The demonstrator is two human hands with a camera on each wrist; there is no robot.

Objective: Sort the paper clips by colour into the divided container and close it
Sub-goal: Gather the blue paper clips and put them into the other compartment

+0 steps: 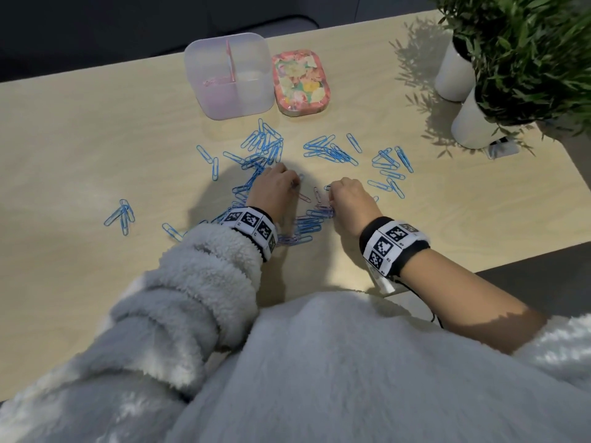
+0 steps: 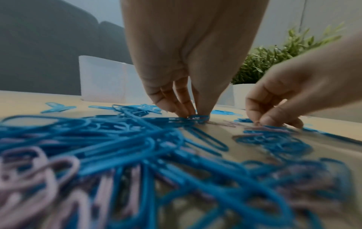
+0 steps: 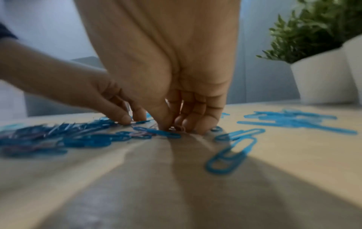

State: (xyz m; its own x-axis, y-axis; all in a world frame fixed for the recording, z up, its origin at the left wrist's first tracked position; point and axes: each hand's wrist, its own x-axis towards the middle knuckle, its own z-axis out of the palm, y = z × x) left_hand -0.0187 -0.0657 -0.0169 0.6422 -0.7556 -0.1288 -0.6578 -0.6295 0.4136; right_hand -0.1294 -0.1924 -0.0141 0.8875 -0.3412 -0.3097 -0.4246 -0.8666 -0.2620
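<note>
Blue paper clips (image 1: 265, 148) lie scattered over the wooden table (image 1: 80, 139), with a few pink clips (image 1: 319, 204) mixed in between my hands. At the back stands the translucent divided container (image 1: 228, 75), open, with pink clips (image 1: 217, 81) in its left compartment. Its floral lid (image 1: 300, 83) lies to its right. My left hand (image 1: 292, 183) is down on the table, thumb and fingers pinched together on a clip among blue ones (image 2: 195, 117). My right hand (image 1: 331, 193) pinches a pink clip (image 3: 179, 127) against the tabletop, fingers curled.
Two white pots with green plants (image 1: 518, 59) stand at the back right. A small grey object (image 1: 502, 148) lies by the nearer pot. The table's right edge (image 1: 543, 254) runs close to my right forearm. A fluffy white sleeve covers my left arm.
</note>
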